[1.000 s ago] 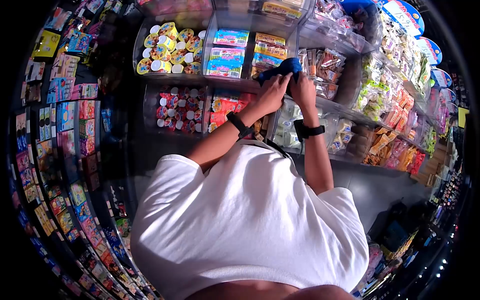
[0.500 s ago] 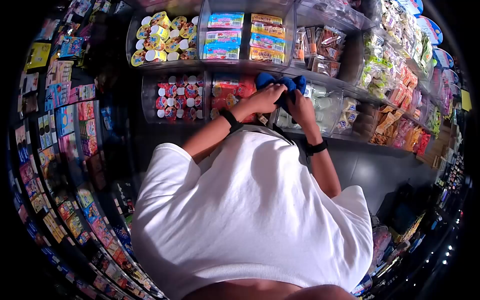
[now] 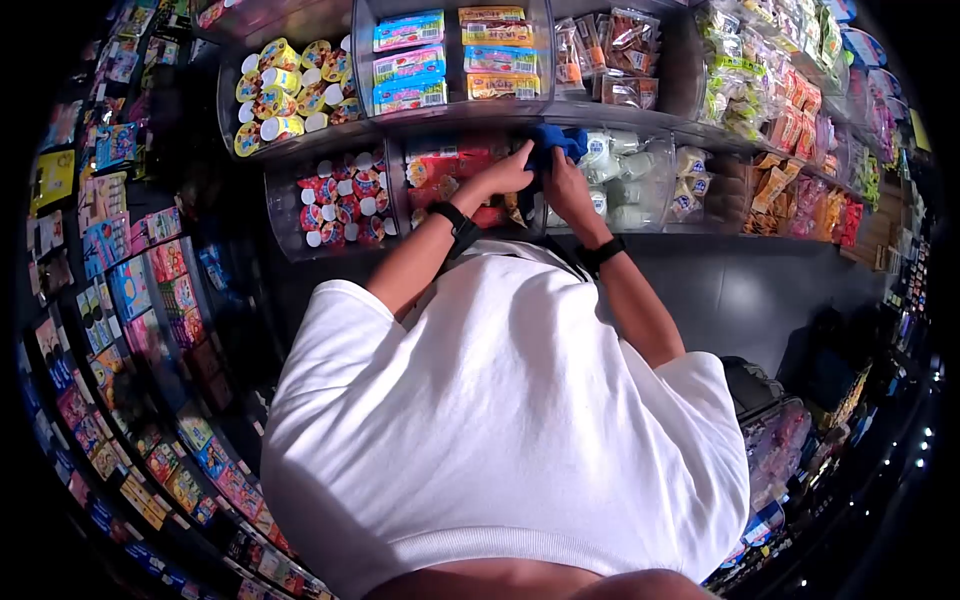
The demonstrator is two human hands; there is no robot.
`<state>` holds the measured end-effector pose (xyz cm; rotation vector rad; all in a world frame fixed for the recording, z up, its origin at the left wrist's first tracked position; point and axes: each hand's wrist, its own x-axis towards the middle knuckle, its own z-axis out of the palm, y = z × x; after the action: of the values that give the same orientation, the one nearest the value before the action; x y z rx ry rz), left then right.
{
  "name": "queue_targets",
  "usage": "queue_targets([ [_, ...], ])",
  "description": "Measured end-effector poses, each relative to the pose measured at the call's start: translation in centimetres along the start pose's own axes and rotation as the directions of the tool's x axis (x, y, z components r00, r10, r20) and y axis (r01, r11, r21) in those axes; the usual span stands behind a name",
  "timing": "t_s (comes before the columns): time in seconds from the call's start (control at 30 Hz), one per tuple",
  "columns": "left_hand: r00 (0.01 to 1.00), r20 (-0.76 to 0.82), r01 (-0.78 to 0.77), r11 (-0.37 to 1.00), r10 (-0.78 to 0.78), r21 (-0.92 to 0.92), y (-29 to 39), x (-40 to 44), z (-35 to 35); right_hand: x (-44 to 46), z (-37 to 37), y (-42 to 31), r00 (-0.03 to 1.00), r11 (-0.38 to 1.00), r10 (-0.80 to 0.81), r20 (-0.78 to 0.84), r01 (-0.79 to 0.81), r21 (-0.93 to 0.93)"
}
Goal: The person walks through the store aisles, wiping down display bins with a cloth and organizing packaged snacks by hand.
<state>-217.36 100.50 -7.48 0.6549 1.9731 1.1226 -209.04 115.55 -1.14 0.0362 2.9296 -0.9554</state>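
A bunched blue cloth is at the divider between two lower bins. My left hand grips its left side, the fingertips partly hidden by the fabric. On the right side my right hand is closed round the cloth, knuckles up. Behind my left hand lies a bin of red packets. A bin of white-lidded cups or wrapped pieces is just right of my right hand. Both wrists carry black bands.
Upper bins hold yellow jelly cups, flat candy packs and brown snack packets. Red cups fill the lower left bin. Green-and-white packets are at right. Shelves of boxed sweets line the left side.
The view has shifted, so the bins appear farther left. The blue cloth looks more tightly bunched, and both hands and the cloth have moved slightly left in view.
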Motion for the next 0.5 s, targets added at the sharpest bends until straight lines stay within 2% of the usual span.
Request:
queue_targets([
  [0.03, 0.984, 0.114, 0.139, 0.990, -0.136, -0.019, 2.4, -1.6, -0.6, -0.9, -0.1, -0.4, 0.984, 0.994, 0.103, 0.146, -0.107, 0.016],
  [0.07, 0.984, 0.120, 0.138, 0.990, -0.135, -0.019, 2.7, -2.4, -0.1, -2.2, 0.2, -0.3, 0.983, 0.994, 0.109, 0.145, -0.112, 0.015],
  [0.1, 0.969, 0.187, 0.166, 0.986, -0.164, 0.005, 2.4, -2.7, 0.3, -3.5, 0.7, 0.2, 0.995, 0.992, -0.079, 0.060, 0.085, -0.090],
  [0.13, 0.959, 0.228, 0.173, 0.985, -0.169, 0.000, 3.1, -3.6, 0.3, -4.4, 0.9, 0.1, 0.964, 0.944, -0.266, -0.011, 0.258, -0.206],
  [0.17, 0.948, 0.268, 0.181, 0.984, -0.173, -0.004, 3.7, -4.6, 0.2, -4.9, 0.9, 0.2, 0.962, 0.942, -0.273, 0.025, 0.272, -0.194],
  [0.2, 0.983, 0.171, 0.067, 0.997, -0.060, -0.035, 0.6, -4.2, 2.1, -5.6, 0.9, 0.0, 0.983, 0.970, -0.166, 0.083, 0.177, -0.167],
  [0.27, 0.941, 0.283, 0.155, 0.980, -0.184, 0.122, 1.9, -5.3, 1.1, -6.7, 0.7, -0.6, 0.981, 0.976, -0.144, 0.129, 0.163, -0.146],
  [0.33, 0.941, 0.298, 0.105, 0.977, -0.158, 0.187, 1.1, -5.7, 1.5, -6.9, 1.3, -0.5, 0.976, 0.969, -0.168, 0.139, 0.189, -0.156],
  [0.4, 0.948, 0.255, 0.148, 0.972, -0.193, 0.185, 0.6, -6.0, 1.9, -6.5, 1.2, -0.6, 0.980, 0.976, -0.129, 0.150, 0.152, -0.154],
  [0.47, 0.971, 0.147, 0.186, 0.982, -0.188, 0.029, 0.7, -6.7, 2.0, -5.8, 0.8, -0.8, 0.976, 0.984, -0.070, 0.208, 0.101, -0.146],
  [0.5, 0.960, 0.223, 0.193, 0.977, -0.170, -0.087, 1.5, -6.6, 1.3, -5.6, 0.8, -0.5, 0.971, 0.972, -0.108, 0.211, 0.148, -0.182],
])
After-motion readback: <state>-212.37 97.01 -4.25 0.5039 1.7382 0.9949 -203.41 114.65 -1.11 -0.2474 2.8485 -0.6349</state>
